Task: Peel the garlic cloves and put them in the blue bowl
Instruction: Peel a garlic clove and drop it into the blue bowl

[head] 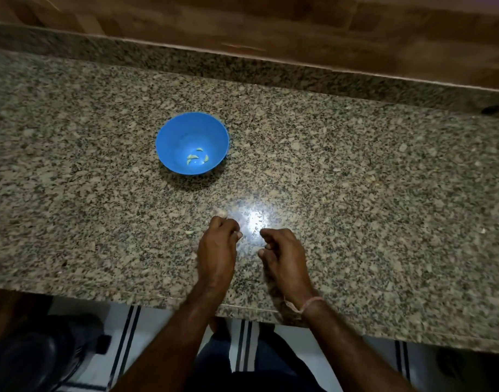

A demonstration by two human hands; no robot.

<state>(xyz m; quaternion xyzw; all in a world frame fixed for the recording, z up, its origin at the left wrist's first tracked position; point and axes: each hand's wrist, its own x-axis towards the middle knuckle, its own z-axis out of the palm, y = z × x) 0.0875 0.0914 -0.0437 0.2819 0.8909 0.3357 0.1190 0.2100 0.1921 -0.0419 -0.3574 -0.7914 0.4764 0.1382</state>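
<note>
The blue bowl (169, 142) stands on the granite counter and has several peeled garlic cloves (196, 157) at its bottom. Nearer to me, my left hand (217, 250) is curled, knuckles up, and pinches a pale garlic clove (239, 235) at its fingertips. My right hand (283, 256) hovers just right of it, fingers loosely bent, with nothing visible in it. A pale garlic piece (222, 213) lies just beyond my left hand. A small greenish clove (189, 232) lies on the counter to its left.
The speckled granite counter (370, 193) runs to a raised granite ledge and a wooden wall at the back. A bright light glare (255, 220) sits between the hands. Its front edge (129, 295) runs under my wrists. A small pale scrap (483, 230) lies far right.
</note>
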